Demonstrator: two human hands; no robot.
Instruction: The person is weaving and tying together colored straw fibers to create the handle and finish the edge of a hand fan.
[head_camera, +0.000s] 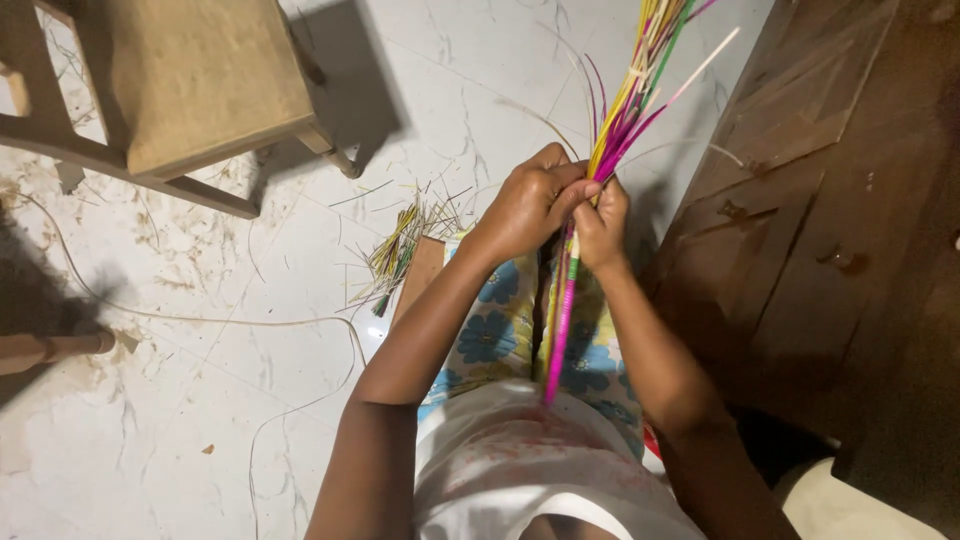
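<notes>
From above, looking down over the person's lap, both hands meet around a bundle of long thin dyed strips (622, 110), magenta, yellow and green with a few pale ones, stiff like split reed or straw. The left hand (530, 205) curls over the bundle from the left side, its fingers (575, 190) wrapped across the strips and pressed shut on them; the right hand (603, 225) sits just beside and slightly below it, touching it, also closed around the same strips. Above the two fists the bundle fans up and away toward the top of the view, leaning a little to the right; below them a narrower tail of magenta and green strips runs down between the forearms to the lap, over a blue-flowered cloth (490, 335) and a white garment (520, 460). On the pale marble-patterned floor (200, 400), left of the knees, lies a small heap of cut green and yellow strip ends (395, 255), well apart from the hands. A wooden stool (190, 80) stands at the upper left, and a dark wooden panelled cabinet (820, 200) rises at the right
</notes>
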